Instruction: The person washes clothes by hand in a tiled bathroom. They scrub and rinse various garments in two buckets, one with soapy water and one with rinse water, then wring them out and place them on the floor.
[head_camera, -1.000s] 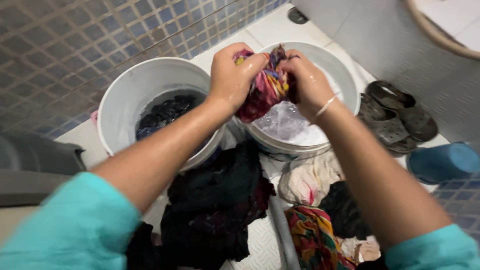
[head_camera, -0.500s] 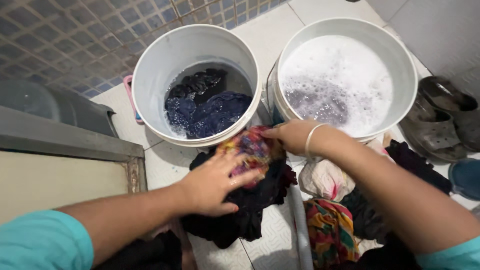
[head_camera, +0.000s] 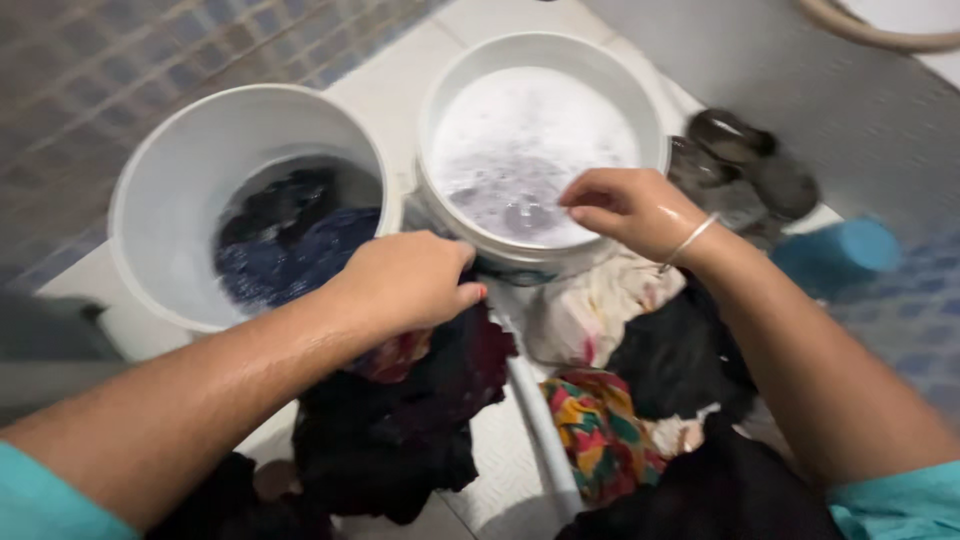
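Both hands have lifted off the bright cloth since half a second ago. Now the left hand (head_camera: 405, 285) curls, knuckles up, over a reddish cloth (head_camera: 398, 355) on the dark clothes pile (head_camera: 400, 420); whether it pinches the cloth I cannot tell. Loosely curled and holding nothing visible, the right hand (head_camera: 625, 208) hangs over the near rim of the foamy white bucket (head_camera: 545, 150). Just left stands a second white bucket (head_camera: 240, 200) with dark laundry in water. Pale floor tiles (head_camera: 500, 440) run between tiled walls; clothes, a grey hose (head_camera: 540, 420), sandals (head_camera: 745, 165) and a blue tub (head_camera: 835, 255) crowd the floor.
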